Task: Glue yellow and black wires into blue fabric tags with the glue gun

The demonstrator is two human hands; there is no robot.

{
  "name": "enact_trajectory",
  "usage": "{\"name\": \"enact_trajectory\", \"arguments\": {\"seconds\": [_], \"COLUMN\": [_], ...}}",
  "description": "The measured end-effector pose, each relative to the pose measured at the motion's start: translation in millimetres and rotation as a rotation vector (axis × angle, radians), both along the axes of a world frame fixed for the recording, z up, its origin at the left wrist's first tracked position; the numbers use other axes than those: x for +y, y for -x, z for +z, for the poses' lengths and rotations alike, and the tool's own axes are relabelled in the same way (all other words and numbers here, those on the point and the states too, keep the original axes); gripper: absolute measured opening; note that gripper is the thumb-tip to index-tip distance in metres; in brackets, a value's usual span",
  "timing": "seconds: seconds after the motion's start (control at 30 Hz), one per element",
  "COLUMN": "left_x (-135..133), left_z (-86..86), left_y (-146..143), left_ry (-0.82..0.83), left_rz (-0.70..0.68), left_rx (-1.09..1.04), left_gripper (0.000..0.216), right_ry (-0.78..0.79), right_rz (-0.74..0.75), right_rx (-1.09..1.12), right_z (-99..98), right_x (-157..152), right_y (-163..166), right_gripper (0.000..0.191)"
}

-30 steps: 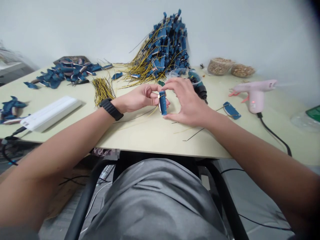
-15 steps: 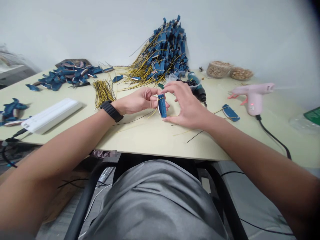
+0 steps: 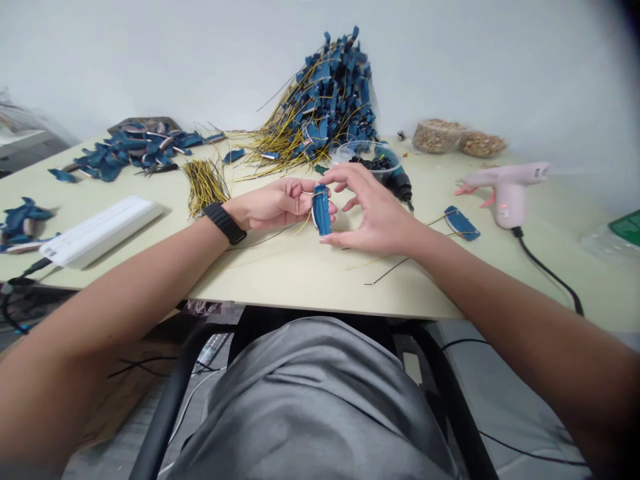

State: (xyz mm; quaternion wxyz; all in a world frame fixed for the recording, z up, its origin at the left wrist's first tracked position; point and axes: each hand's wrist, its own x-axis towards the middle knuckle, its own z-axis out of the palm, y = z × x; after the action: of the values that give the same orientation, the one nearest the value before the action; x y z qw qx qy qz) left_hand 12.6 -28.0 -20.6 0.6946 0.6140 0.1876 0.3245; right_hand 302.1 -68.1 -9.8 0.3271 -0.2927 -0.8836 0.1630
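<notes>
A small blue piece (image 3: 323, 212) with a pale edge stands upright between my hands above the table, thin yellow and black wires trailing from it. My left hand (image 3: 280, 203), with a black band at the wrist, pinches it from the left, fingers partly behind it. With thumb at the bottom end and index finger at the top, my right hand (image 3: 367, 210) spans and grips the same piece. Another blue piece (image 3: 462, 223) with wires lies on the table to the right, beyond my right wrist.
At the back rises a heap of wired blue pieces (image 3: 335, 93). A yellow-black wire bundle (image 3: 205, 185), loose blue pieces (image 3: 107, 160) and a white box (image 3: 103, 230) are at left. Right of centre are a clear tub (image 3: 395, 163), a drill (image 3: 401, 185) and a pink glue gun (image 3: 510, 193).
The blue piece has turned slightly, showing more of its broad face, and shifted a little left. Both hands keep nearly the same grip on it.
</notes>
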Motion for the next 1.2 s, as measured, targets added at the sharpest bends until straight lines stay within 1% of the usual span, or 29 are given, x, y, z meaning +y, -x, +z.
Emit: {"name": "enact_trajectory", "arguments": {"seconds": [0.07, 0.17, 0.43, 0.57, 0.63, 0.77, 0.87, 1.0, 1.1, 1.2], "left_x": [-0.7, -3.6, -9.2, -8.2, -7.3, -3.8, 0.2, 4.0, 5.5, 6.2], "left_z": [-0.8, 0.4, 6.4, 5.8, 5.3, 5.6, 5.0, 2.1, 0.4, -0.2], "left_y": [-0.6, -2.5, -5.4, -5.0, -4.9, -3.8, -2.4, -2.0, -3.2, -3.4], "left_ry": [0.014, 0.025, -0.01, -0.015, -0.018, -0.017, -0.007, 0.02, 0.027, 0.018], "left_rz": [0.036, 0.081, 0.122, 0.143, 0.143, 0.064, -0.023, -0.109, -0.13, -0.105], "left_rx": [0.002, 0.032, 0.117, 0.131, 0.126, 0.103, 0.069, -0.007, -0.046, -0.031], "left_gripper": [0.027, 0.023, 0.023, 0.028, 0.027, 0.028, 0.033, 0.039, 0.036, 0.032], "right_ry": [0.019, 0.042, 0.114, 0.151, 0.158, 0.164, 0.169, 0.17, 0.192, 0.202], "right_rz": [0.001, -0.004, -0.008, -0.009, 0.002, 0.0, 0.039, 0.051, 0.035, 0.053], "right_rx": [0.014, 0.029, 0.045, 0.07, 0.082, 0.09, 0.118, 0.137, 0.13, 0.144], "right_z": [-0.4, -0.7, 8.2, 12.8, 13.4, 12.9, 11.8, 8.9, 7.7, 7.7], "right_x": [-0.1, 0.4, -3.6, -8.4, -9.4, -9.4, -8.0, -3.9, -1.6, -0.9], "right_y": [0.0, 0.2, 3.5, 6.2, 6.9, 7.0, 7.3, 7.9, 7.7, 7.1], "right_gripper": [0.099, 0.102, 0.098, 0.09, 0.089, 0.092, 0.09, 0.095, 0.097, 0.098]}}
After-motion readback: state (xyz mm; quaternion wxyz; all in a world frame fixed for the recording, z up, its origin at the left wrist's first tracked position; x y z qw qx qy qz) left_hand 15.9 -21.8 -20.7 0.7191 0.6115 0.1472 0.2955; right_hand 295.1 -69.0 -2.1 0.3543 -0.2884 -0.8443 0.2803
